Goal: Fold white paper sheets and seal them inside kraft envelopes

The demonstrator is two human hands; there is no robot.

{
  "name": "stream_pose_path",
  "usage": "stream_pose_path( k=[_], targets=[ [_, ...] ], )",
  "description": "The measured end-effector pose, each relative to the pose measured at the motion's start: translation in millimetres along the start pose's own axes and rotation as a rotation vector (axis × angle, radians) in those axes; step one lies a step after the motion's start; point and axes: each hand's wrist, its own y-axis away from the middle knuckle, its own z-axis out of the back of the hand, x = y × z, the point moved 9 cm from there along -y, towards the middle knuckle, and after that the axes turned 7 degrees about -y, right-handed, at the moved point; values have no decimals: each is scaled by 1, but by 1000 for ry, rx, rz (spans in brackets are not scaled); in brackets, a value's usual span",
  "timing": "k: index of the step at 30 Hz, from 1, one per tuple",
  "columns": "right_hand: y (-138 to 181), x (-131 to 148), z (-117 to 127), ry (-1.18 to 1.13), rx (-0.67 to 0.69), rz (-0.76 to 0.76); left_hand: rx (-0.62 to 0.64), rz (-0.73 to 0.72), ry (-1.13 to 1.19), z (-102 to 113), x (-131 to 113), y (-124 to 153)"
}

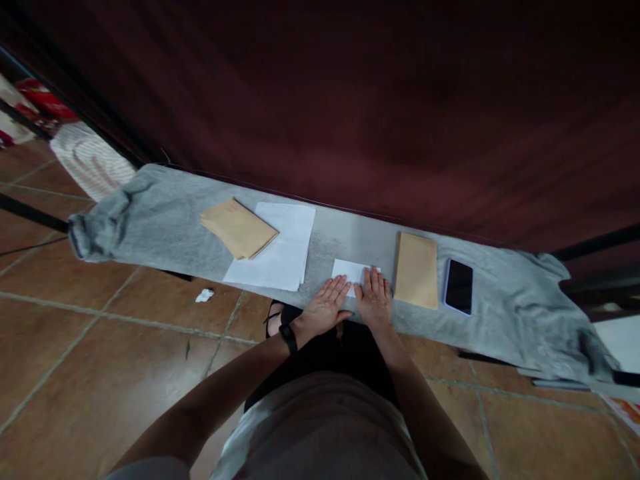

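A small white rectangle of paper point(349, 268), perhaps folded, lies on the grey cloth at the near edge of the narrow surface. My left hand point(325, 305) rests flat at its left side, fingers stretched out over the paper's near left corner. On the right part of the paper lies my right hand point(374, 299), its fingers extended and pressed down. Neither hand grips anything. Just right of my right hand is a stack of brown envelopes point(417, 270). The paper's near edge is partly hidden under my hands.
White sheets point(280, 267) lie to the left, with more brown envelopes point(240, 228) partly on top. A phone point(459, 287) in a purple case sits right of the envelope stack. Grey cloth point(520, 300) covers the narrow surface. A dark red curtain point(350, 113) hangs behind it.
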Motion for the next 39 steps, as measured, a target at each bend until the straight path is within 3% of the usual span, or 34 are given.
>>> stream_pose_path(
  k=[10, 16, 22, 36, 39],
  targets=[
    [0, 1, 1, 27, -16, -8, 17, 73, -2, 5, 14, 9],
    [-1, 1, 2, 32, -6, -23, -2, 143, 32, 8, 19, -19],
    [-1, 2, 5, 17, -4, -29, 17, 239, 16, -11, 28, -44],
    [12, -6, 16, -17, -92, -70, 3, 273, -11, -11, 33, -39],
    [13, 3, 21, -31, -77, -65, 8, 270, -12, -11, 33, -39]
  ],
)
